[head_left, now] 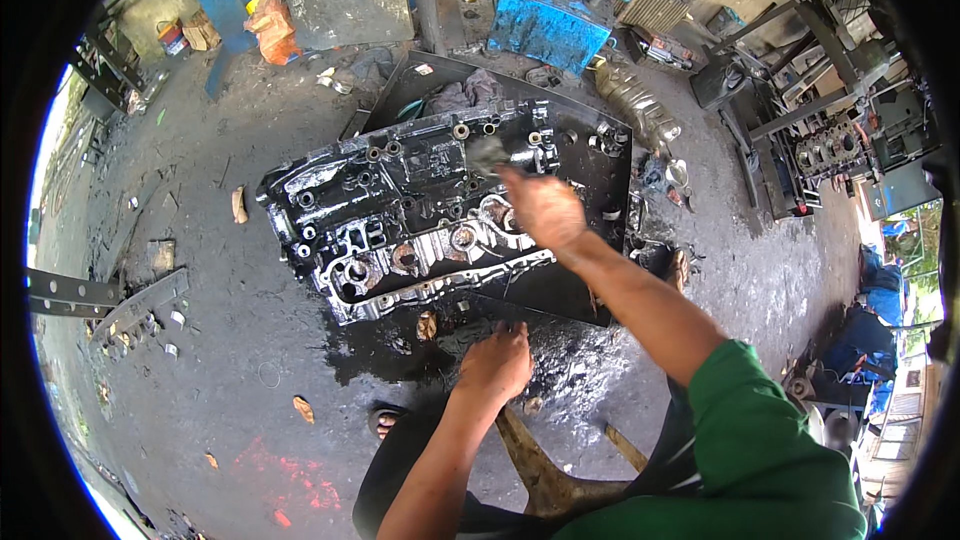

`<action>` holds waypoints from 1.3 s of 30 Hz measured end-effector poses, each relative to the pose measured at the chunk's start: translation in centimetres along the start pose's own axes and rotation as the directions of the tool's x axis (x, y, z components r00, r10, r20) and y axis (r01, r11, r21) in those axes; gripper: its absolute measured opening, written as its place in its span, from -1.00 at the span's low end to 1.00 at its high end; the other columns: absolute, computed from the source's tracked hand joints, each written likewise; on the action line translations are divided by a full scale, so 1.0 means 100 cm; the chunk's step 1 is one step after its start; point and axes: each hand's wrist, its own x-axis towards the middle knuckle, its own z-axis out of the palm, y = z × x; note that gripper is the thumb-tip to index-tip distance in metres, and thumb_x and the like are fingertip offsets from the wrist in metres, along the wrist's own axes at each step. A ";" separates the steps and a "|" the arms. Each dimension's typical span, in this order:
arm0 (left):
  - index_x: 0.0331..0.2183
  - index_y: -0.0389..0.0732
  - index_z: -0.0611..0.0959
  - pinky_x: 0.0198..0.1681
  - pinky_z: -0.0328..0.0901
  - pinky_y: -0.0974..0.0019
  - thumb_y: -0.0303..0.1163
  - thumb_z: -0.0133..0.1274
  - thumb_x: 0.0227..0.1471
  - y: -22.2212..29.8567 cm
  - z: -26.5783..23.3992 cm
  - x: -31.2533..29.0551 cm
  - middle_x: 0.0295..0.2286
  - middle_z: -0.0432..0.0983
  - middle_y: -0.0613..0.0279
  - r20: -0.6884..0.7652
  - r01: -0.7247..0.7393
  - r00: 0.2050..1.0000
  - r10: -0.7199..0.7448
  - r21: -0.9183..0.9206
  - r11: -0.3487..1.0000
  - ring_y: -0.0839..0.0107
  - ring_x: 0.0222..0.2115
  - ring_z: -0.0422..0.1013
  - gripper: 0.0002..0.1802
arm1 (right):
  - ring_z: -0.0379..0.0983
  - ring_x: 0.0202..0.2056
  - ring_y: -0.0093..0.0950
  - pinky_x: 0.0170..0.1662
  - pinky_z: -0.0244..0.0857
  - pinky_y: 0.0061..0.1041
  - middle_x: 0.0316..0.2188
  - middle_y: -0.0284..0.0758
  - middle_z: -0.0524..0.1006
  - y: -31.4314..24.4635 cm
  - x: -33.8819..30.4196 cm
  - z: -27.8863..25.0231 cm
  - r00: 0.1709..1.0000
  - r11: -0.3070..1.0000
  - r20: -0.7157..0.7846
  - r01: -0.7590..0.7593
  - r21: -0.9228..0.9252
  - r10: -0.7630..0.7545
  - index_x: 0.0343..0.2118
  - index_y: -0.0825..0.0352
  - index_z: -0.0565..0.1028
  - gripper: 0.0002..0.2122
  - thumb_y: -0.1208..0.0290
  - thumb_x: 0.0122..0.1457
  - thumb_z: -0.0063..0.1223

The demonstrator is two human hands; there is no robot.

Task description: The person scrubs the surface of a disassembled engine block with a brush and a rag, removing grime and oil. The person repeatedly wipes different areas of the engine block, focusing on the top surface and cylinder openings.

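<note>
Just left of the frame's centre, the grimy engine casting [418, 208] looks heavy, stiff and slippery, best held by its ends, while your right hand [545, 210] seems to pinch a blurred grey tool [487, 154], though your left hand's [497, 365] fingers I cannot tell.

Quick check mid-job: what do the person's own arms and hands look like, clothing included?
Both the left hand and right hand are ungloved, with bare forearms and no watch visible. A plain green sleeve covers the right upper arm, ending near the elbow; no left sleeve shows.
</note>
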 end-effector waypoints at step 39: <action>0.11 -0.30 0.36 -0.02 0.36 0.03 -0.27 -0.09 0.06 -0.013 -0.017 -0.030 0.03 0.34 -0.23 -0.006 0.088 0.996 -0.090 -0.160 0.983 -0.03 -0.05 0.43 -0.42 | 0.42 -0.59 -0.58 -0.48 0.35 -0.49 -0.60 -0.31 0.54 -0.019 0.026 0.006 0.717 0.612 0.620 -0.655 0.444 0.317 -0.22 0.25 0.60 -0.81 0.42 0.09 0.10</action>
